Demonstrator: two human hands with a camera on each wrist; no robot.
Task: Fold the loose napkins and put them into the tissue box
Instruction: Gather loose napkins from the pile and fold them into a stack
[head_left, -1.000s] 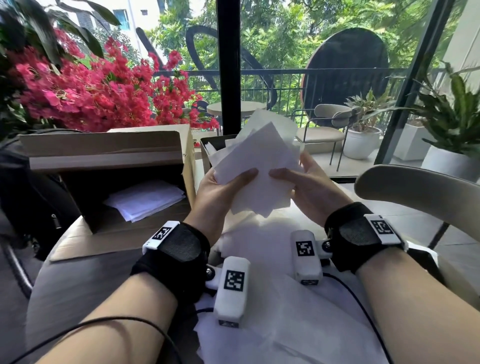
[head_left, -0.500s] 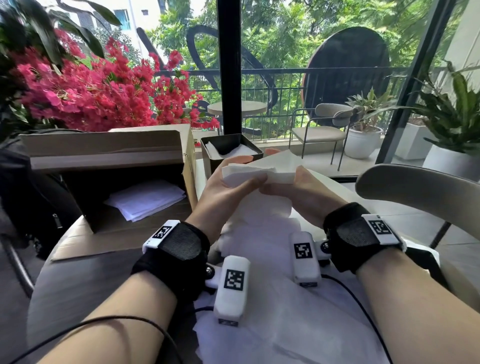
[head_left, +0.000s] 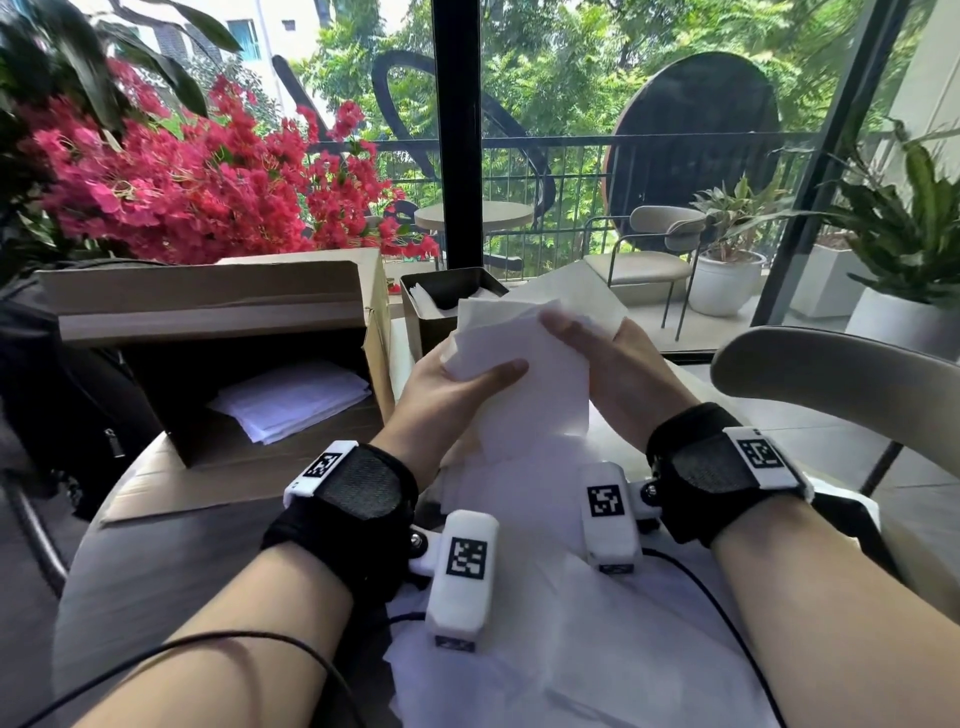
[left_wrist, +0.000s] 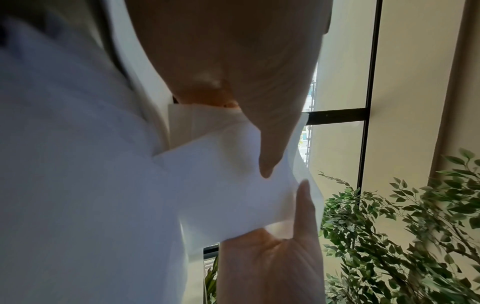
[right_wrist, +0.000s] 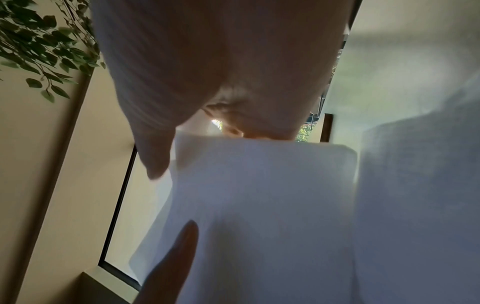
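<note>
A white napkin (head_left: 524, 384) hangs folded and upright between both hands above the table. My left hand (head_left: 483, 374) pinches its left edge, thumb on the near face. My right hand (head_left: 576, 338) grips the right edge, thumb across the top. The left wrist view shows the napkin (left_wrist: 221, 181) under my thumb (left_wrist: 270, 152); in the right wrist view the napkin (right_wrist: 259, 195) fills the middle. The dark square tissue box (head_left: 415, 306) stands just behind the hands, with white napkins inside. More loose napkins (head_left: 545, 613) lie spread on the table below my wrists.
An open cardboard box (head_left: 208, 312) lies on its side at the left, a stack of white napkins (head_left: 291, 400) inside. The round grey table (head_left: 156, 571) ends near my left forearm. A black bag (head_left: 57, 395) sits far left, a beige chair back (head_left: 831, 374) at the right.
The napkin was held up spread out, then brought down folded flat in front of the tissue box. Now both hands hold it upright again, narrower, its lower part hanging.
</note>
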